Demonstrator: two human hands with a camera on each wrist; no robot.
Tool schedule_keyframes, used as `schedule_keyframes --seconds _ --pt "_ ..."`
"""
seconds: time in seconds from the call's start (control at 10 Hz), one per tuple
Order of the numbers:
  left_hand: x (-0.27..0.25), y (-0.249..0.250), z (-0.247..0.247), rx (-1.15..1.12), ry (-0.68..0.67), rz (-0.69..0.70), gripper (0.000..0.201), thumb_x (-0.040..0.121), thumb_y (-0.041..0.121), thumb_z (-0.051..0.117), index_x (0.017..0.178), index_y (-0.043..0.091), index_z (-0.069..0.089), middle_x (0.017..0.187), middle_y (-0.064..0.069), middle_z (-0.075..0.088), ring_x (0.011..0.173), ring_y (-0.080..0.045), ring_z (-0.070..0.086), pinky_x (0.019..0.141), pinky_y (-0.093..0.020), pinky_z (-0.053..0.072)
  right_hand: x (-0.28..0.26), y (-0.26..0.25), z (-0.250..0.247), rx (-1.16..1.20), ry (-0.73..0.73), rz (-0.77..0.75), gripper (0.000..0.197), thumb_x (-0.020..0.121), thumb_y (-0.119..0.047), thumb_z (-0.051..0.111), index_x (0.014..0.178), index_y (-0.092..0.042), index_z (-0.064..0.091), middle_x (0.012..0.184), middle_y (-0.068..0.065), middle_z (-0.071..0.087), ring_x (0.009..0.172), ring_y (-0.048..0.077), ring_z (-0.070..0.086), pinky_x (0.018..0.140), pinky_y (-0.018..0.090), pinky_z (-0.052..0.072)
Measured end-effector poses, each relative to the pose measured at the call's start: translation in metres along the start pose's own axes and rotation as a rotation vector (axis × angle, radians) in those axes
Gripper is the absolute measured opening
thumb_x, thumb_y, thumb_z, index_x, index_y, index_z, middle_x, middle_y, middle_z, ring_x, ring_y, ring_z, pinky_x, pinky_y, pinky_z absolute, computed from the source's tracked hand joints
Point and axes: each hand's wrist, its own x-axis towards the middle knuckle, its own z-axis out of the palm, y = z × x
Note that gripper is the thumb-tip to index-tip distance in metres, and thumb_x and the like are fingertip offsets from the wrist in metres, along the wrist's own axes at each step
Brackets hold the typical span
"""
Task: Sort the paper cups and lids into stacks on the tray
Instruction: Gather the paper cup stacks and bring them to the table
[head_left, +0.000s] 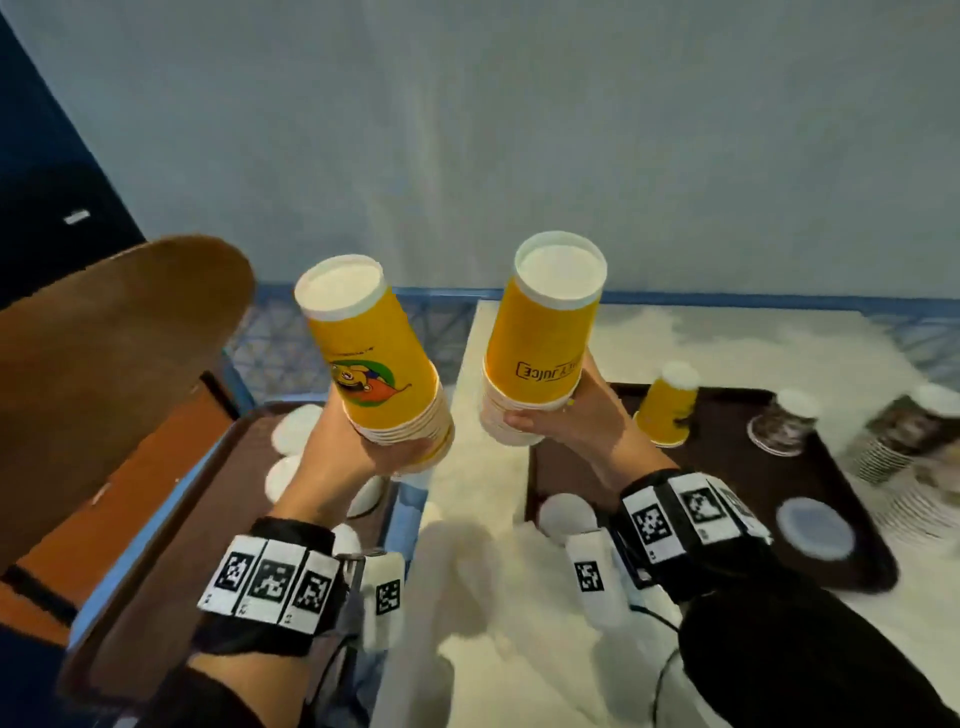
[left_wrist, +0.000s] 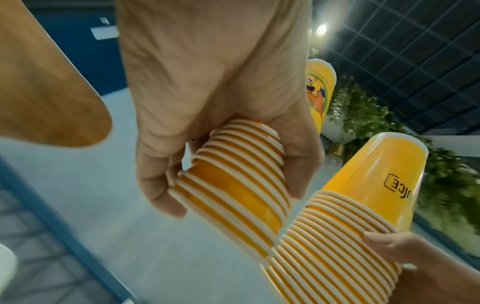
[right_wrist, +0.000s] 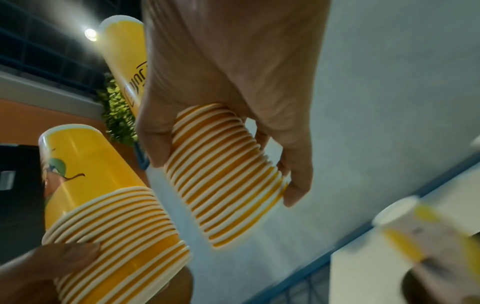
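Observation:
Two stacks of upside-down yellow paper cups are held up in the air above the table. My left hand (head_left: 387, 447) grips the rims of the left stack (head_left: 371, 353), which shows a cartoon print (left_wrist: 233, 189). My right hand (head_left: 540, 415) grips the rims of the right stack (head_left: 540, 338), printed with "JUICE" (right_wrist: 223, 174). The two stacks stand close side by side, bases up, a little apart. On the right brown tray (head_left: 727, 525) stand one single yellow cup (head_left: 667, 405), brown-patterned cups (head_left: 784, 421) and a white lid (head_left: 814, 527). White lids (head_left: 296, 428) lie on the left brown tray (head_left: 208, 519).
A wooden chair back (head_left: 119, 332) rises at the left beside the left tray. More brown-patterned cup stacks (head_left: 904, 436) and a pile of white lids (head_left: 924, 499) sit at the far right. A white table (head_left: 483, 519) runs between the trays, against a pale wall.

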Motion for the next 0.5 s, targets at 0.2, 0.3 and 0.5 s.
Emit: schedule_keyframes --seconds 0.2,0.3,0.5 --pt "-0.003 0.051 0.135 -0.176 -0.299 0.097 0.106 0.034 0.048 0.091 0.124 0.01 0.051 0.11 0.004 0.071 0.102 -0.012 0.067 0.082 -0.025 0.056 -0.088 -0.017 -0.142 -0.136 0.266 0.189 0.076 0.064 -0.007 0.082 0.125 -0.024 0.039 0.12 -0.004 0.06 0.109 0.001 0.059 0.093 0.022 0.047" --pt "-0.009 0.066 0.215 -0.196 -0.447 0.104 0.104 0.039 0.038 0.09 0.129 0.009 0.047 0.119 -0.003 0.067 0.109 -0.015 0.065 0.091 -0.032 0.054 -0.134 -0.016 -0.21 -0.084 0.431 0.226 0.077 0.063 -0.007 0.083 0.123 -0.027 0.04 0.111 -0.012 0.063 0.097 -0.009 0.061 0.083 0.013 0.049" --pt "-0.035 0.076 0.348 -0.218 -0.703 0.032 0.098 0.048 0.023 0.087 0.135 0.015 0.042 0.124 0.001 0.064 0.112 -0.012 0.063 0.097 -0.035 0.052 -0.204 0.004 -0.3 -0.091 0.646 0.318 0.1 0.051 -0.021 0.086 0.137 -0.028 0.036 0.123 -0.005 0.063 0.111 0.01 0.06 0.092 0.032 0.048"
